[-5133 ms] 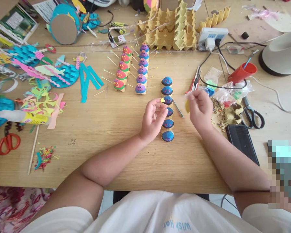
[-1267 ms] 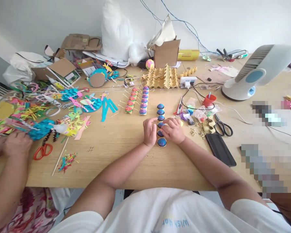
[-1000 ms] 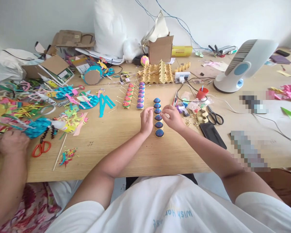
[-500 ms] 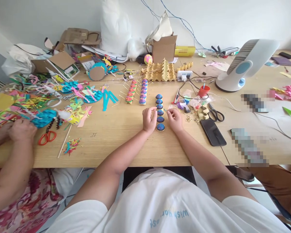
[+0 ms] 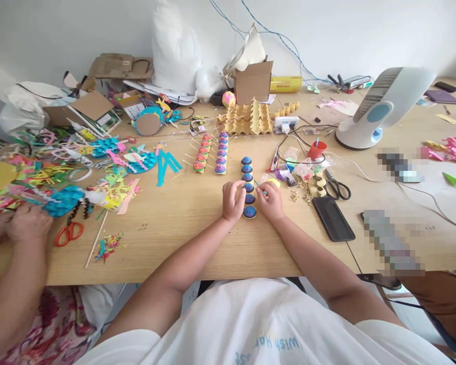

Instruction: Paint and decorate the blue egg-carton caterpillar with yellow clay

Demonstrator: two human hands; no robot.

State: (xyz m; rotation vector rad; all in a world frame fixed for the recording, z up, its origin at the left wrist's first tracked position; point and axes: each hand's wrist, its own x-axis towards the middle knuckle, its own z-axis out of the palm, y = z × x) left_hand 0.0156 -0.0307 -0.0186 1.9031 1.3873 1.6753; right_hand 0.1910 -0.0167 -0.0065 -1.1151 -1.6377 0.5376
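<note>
A strip of egg-carton cups with blue domed tops and small reddish marks stands on the table, running away from me. My left hand is closed at its left side, thumb and fingertips pinched against the strip's edge. On the other side my right hand is closed in a pinch, a thin blue-tipped stick showing at its fingertips close to the domes. Beyond stand a finished-looking purple-and-blue cup strip and a red-and-green cup strip with thin white sticks poking out sideways.
At right lie black scissors, a black phone-like tray, a red cup and a white fan. Egg cartons are behind. To the left are paper scraps, orange-handled scissors and another person's hands.
The view has tilted slightly, so the table sits lower in the picture. My right hand has come a little closer to the blue strip; my left hand keeps its place beside it.
</note>
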